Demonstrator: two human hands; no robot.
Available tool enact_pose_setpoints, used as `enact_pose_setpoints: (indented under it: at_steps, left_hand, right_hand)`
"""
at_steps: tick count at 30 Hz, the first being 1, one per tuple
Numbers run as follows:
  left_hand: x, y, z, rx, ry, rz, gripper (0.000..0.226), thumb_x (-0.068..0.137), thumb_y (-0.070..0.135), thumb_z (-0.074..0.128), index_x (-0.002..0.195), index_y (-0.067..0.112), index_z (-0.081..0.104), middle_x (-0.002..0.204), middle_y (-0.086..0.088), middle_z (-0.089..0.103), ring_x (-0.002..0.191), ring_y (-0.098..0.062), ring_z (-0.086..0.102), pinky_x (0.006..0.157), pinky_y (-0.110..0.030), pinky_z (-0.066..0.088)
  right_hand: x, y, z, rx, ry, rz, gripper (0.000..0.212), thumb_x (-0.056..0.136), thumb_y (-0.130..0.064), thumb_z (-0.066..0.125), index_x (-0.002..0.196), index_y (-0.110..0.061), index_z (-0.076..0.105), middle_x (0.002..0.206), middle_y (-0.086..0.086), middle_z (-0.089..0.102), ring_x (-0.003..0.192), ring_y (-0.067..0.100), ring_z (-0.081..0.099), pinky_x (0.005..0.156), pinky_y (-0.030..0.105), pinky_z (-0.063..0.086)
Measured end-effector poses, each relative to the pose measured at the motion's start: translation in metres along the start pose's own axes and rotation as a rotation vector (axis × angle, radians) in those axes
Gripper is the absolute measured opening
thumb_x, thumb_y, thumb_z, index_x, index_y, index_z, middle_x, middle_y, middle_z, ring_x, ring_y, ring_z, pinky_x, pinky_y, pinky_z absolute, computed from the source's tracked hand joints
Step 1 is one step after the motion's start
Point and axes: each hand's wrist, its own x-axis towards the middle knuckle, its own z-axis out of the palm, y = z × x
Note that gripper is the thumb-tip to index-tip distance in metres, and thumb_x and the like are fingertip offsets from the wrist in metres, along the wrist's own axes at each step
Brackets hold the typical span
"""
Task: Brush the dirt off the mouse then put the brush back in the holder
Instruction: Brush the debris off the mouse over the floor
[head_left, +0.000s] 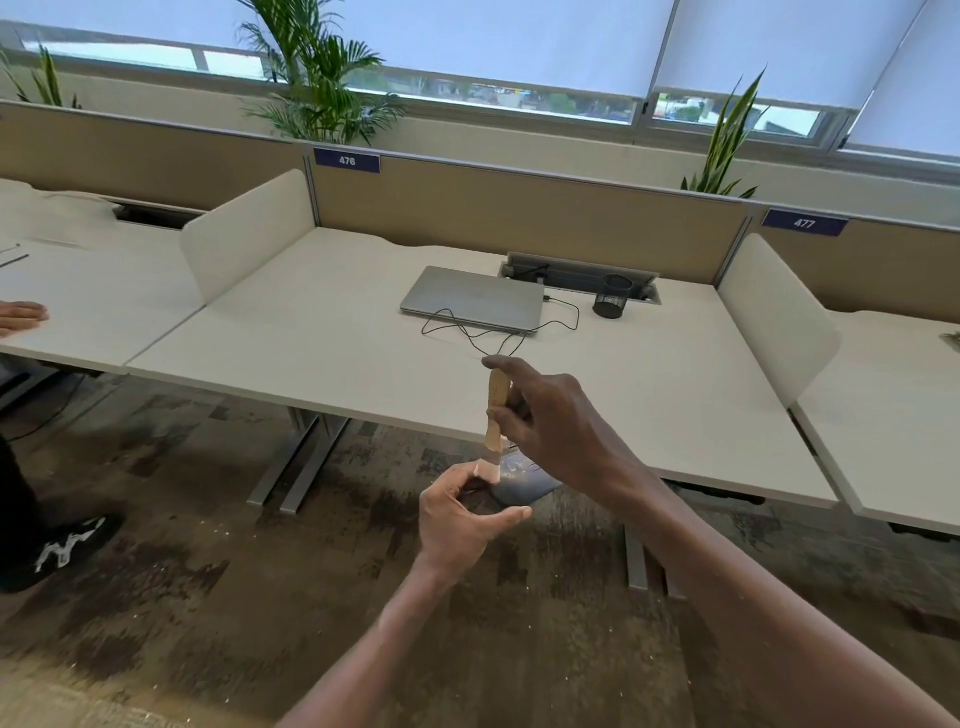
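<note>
While held off the tabletop's (322, 332) near edge:
Mouse (524, 486): gripped by curled left hand (462, 512).
Brush (496, 421): upright, pinched by right hand (550, 421), bristles on mouse.
Holder (613, 296): far edge, beside laptop (472, 299).

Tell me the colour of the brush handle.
Light tan wood, seen in the head view; the right hand grips the brush.

The laptop (472, 305) lies on the desk (311, 343), with the holder (612, 296) to its right. In front of the desk, the right hand (550, 421) holds the brush (496, 415) above the mouse (524, 483), which is in the left hand (462, 512).
</note>
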Motion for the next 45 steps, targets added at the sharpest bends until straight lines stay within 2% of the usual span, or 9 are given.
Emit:
enact_pose_setpoints:
  at_steps: [4,8,13,17,20,26,33,38,45]
  left_hand:
    - [0.000,-0.002,0.000,0.039,-0.003,-0.015,0.042,0.059,0.039,0.096,0.087,0.026,0.067,0.082,0.009,0.071,0.072,-0.008,0.067,0.062,-0.020,0.056]
    - [0.001,-0.006,0.001,0.013,-0.006,-0.028,0.056,0.058,0.043,0.095,0.102,0.019,0.072,0.095,0.007,0.075,0.086,-0.013,0.073,0.073,-0.032,0.063]
    - [-0.001,-0.006,0.004,-0.021,-0.012,-0.051,0.063,0.054,0.044,0.096,0.107,0.019,0.073,0.101,0.005,0.076,0.091,-0.010,0.074,0.078,-0.030,0.064]
    - [0.000,-0.007,0.002,-0.021,-0.008,-0.075,0.068,0.052,0.047,0.095,0.109,0.017,0.073,0.101,0.004,0.076,0.092,-0.009,0.074,0.079,-0.031,0.064]
    - [0.002,-0.009,-0.002,-0.021,0.001,-0.087,0.066,0.053,0.049,0.094,0.106,0.016,0.074,0.099,0.003,0.076,0.092,-0.012,0.074,0.079,-0.035,0.064]
    - [0.007,-0.009,-0.009,-0.029,0.013,-0.102,0.073,0.056,0.044,0.094,0.121,0.021,0.070,0.110,0.006,0.075,0.100,-0.001,0.071,0.085,-0.021,0.059]
    - [0.005,-0.004,-0.009,-0.082,-0.009,-0.135,0.068,0.055,0.032,0.097,0.117,0.022,0.071,0.108,0.008,0.075,0.099,0.001,0.072,0.083,-0.021,0.060]
    - [0.004,-0.006,-0.013,-0.091,-0.012,-0.162,0.076,0.053,0.038,0.095,0.122,0.016,0.070,0.110,0.006,0.074,0.100,0.001,0.071,0.084,-0.024,0.061]
    - [0.007,-0.006,-0.016,-0.134,-0.045,-0.192,0.083,0.051,0.043,0.093,0.125,0.014,0.069,0.114,0.004,0.074,0.102,0.000,0.071,0.087,-0.027,0.061]
  right_hand:
    - [0.003,-0.002,0.005,0.012,-0.095,-0.023,0.056,0.094,-0.009,0.066,0.146,-0.010,0.045,0.081,0.009,0.073,0.070,0.023,0.070,0.069,0.039,0.060]
    - [0.010,0.004,0.010,-0.026,-0.114,0.016,0.055,0.094,-0.011,0.067,0.145,-0.010,0.046,0.080,0.009,0.071,0.067,0.022,0.067,0.067,0.041,0.059]
    - [0.021,0.010,0.006,-0.029,-0.103,0.041,0.053,0.093,-0.009,0.067,0.142,-0.006,0.048,0.072,0.000,0.061,0.060,0.018,0.058,0.061,0.030,0.052]
    - [0.021,0.011,0.004,-0.015,-0.060,0.050,0.053,0.093,-0.009,0.067,0.143,-0.009,0.048,0.074,0.007,0.068,0.062,0.023,0.064,0.066,0.040,0.058]
    - [0.018,0.011,-0.001,0.078,-0.036,0.078,0.055,0.092,-0.007,0.069,0.143,-0.011,0.049,0.077,0.009,0.071,0.067,0.023,0.069,0.070,0.038,0.060]
    - [0.007,0.012,0.002,0.076,-0.111,0.057,0.051,0.092,-0.006,0.069,0.139,-0.011,0.051,0.087,0.010,0.073,0.075,0.021,0.072,0.075,0.039,0.062]
    - [0.016,0.020,0.000,0.090,-0.025,0.103,0.047,0.091,-0.003,0.069,0.135,-0.011,0.054,0.085,0.010,0.073,0.073,0.023,0.071,0.075,0.044,0.060]
    - [0.016,0.024,-0.007,0.158,0.000,0.102,0.046,0.091,-0.001,0.068,0.134,-0.012,0.054,0.082,0.004,0.071,0.070,0.017,0.072,0.072,0.041,0.062]
    - [0.009,0.032,-0.012,0.134,-0.081,0.079,0.042,0.093,0.003,0.065,0.131,-0.010,0.055,0.083,0.005,0.069,0.072,0.012,0.071,0.073,0.037,0.062]
